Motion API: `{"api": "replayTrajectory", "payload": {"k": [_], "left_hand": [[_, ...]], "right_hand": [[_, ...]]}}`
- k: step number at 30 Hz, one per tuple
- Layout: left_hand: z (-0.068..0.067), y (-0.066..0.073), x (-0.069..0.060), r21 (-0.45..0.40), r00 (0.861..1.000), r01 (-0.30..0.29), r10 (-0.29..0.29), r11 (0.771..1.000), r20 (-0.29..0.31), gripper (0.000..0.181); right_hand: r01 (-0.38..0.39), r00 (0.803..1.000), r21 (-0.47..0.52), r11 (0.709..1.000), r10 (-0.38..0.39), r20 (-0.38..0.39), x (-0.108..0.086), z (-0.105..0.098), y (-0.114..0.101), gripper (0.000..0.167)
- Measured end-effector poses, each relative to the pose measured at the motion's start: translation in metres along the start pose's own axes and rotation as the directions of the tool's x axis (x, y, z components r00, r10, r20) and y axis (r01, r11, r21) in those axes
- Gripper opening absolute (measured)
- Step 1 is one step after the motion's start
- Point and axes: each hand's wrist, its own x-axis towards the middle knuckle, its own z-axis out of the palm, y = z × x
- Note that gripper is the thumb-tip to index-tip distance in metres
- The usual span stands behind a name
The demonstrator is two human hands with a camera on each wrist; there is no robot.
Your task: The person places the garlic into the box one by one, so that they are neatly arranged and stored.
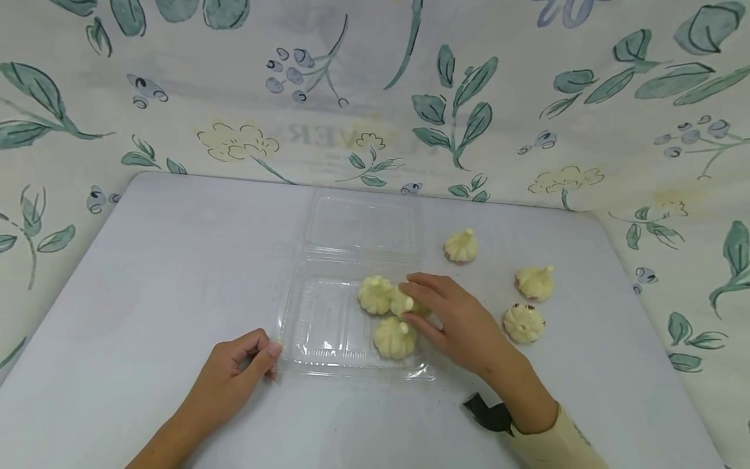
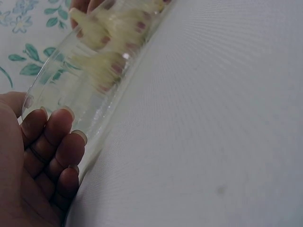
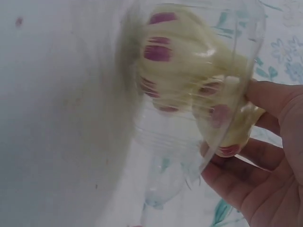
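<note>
A clear plastic clamshell box [image 1: 328, 372] lies with its lid folded back. My left hand [image 1: 231, 378] pinches its left rim near the front corner, and in the left wrist view the thumb sits on the rim with the fingers [image 2: 70, 150] curled beside it. Inside the box's right side, my right hand [image 1: 454, 319] grips a pale garlic bulb [image 1: 401, 303], partly covered by the fingers. Two more garlic bulbs touch or nearly touch it: one behind [image 1: 375, 294] and one in front [image 1: 395, 339]. Purple patches mark the gripped garlic bulb [image 3: 220, 113] in the right wrist view.
Right of the box lie three loose garlic bulbs: a far one [image 1: 461, 246], a middle one [image 1: 534, 283] and a near one [image 1: 524, 324]. A black strap [image 1: 487, 414] shows by the right wrist. Patterned cloth [image 1: 375, 98] rises behind the white table [image 1: 176, 260].
</note>
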Motion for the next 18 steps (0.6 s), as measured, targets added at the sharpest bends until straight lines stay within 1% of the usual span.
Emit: {"api": "replayTrajectory", "payload": {"k": [6, 12, 18], "left_hand": [[0.000, 0.000, 0.000, 0.002, 1.000, 0.003, -0.003, 1.000, -0.002, 0.032], [0.000, -0.001, 0.000, -0.001, 0.999, -0.034, 0.034, 0.999, -0.013, 0.032], [0.001, -0.001, 0.000, -0.015, 0.998, -0.060, 0.060, 0.998, -0.006, 0.032]], "right_hand": [[0.035, 0.999, -0.008, 0.999, -0.036, -0.010, 0.001, 0.008, -0.001, 0.048], [0.009, 1.000, -0.018, 1.000, -0.009, -0.009, 0.001, 0.011, -0.003, 0.047], [-0.024, 1.000, -0.037, 0.999, 0.024, 0.009, 0.000, 0.012, -0.005, 0.046]]}}
